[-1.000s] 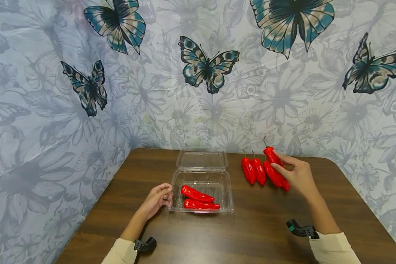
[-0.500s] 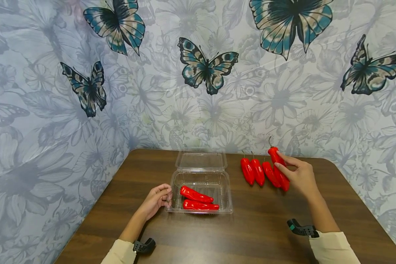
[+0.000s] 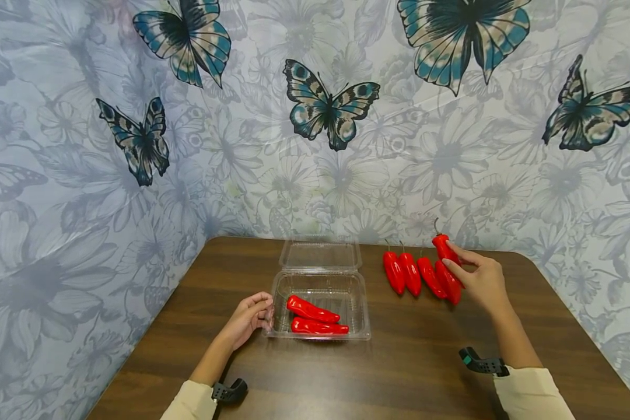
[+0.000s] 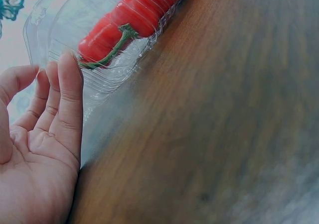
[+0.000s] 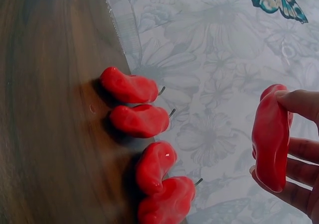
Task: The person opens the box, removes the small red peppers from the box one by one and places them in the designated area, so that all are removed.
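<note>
My left hand [image 3: 248, 319] pinches the left rim of a clear plastic clamshell container [image 3: 358, 297], its lid [image 3: 320, 255] folded back. Inside lie two glossy red peppers, an upper one [image 3: 315, 310] and a lower one [image 3: 319, 326]. Through the plastic, the left wrist view shows a green stem [image 4: 112, 51]. At the right, my right hand [image 3: 480, 281] holds another red pepper [image 5: 271, 139] between thumb and fingers, raised off the table with its stem end up. In the head view, this held pepper [image 3: 444, 247] overlaps the rightmost pepper of a row.
Several red peppers lie in a row on the brown wooden table [image 3: 315, 379], from a leftmost pepper [image 3: 394, 273] to a rightmost one [image 3: 448, 283]. Behind the table's back edge stands a wall [image 3: 346, 198] with butterfly and flower print.
My right hand has shifted slightly right with the held pepper, from over the row's third pepper to above the rightmost one. The left hand and container have hardly moved.
</note>
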A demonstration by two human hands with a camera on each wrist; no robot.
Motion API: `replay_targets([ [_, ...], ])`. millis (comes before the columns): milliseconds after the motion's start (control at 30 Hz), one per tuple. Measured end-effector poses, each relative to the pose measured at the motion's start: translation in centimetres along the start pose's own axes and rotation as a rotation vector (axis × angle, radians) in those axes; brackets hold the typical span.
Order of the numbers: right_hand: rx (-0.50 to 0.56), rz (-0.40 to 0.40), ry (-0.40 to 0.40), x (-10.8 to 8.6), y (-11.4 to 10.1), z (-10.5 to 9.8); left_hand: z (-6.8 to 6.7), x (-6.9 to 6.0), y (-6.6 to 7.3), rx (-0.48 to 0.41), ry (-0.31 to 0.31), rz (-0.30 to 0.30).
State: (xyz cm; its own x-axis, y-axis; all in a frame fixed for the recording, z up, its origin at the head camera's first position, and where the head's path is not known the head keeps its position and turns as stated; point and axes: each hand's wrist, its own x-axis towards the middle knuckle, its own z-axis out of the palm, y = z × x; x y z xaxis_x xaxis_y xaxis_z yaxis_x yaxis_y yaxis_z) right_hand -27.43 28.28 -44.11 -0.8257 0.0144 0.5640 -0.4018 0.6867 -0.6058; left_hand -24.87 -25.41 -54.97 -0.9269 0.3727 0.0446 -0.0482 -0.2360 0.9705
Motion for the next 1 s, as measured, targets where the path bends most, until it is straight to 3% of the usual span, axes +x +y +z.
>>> replay_targets([
  [233, -0.012, 0.037, 0.021, 0.0, 1.2, 0.0, -0.1, -0.1, 0.0, -0.004, 0.009, -0.005],
  [667, -0.048, 0.169, 0.001, -0.3, 3.6, -0.3, 0.0, -0.3, 0.1, -0.031, -0.015, 0.009],
  [1000, -0.076, 0.223, -0.018, -0.9, 5.3, -0.6, 0.0, -0.1, 0.1, -0.028, -0.025, 0.005],
])
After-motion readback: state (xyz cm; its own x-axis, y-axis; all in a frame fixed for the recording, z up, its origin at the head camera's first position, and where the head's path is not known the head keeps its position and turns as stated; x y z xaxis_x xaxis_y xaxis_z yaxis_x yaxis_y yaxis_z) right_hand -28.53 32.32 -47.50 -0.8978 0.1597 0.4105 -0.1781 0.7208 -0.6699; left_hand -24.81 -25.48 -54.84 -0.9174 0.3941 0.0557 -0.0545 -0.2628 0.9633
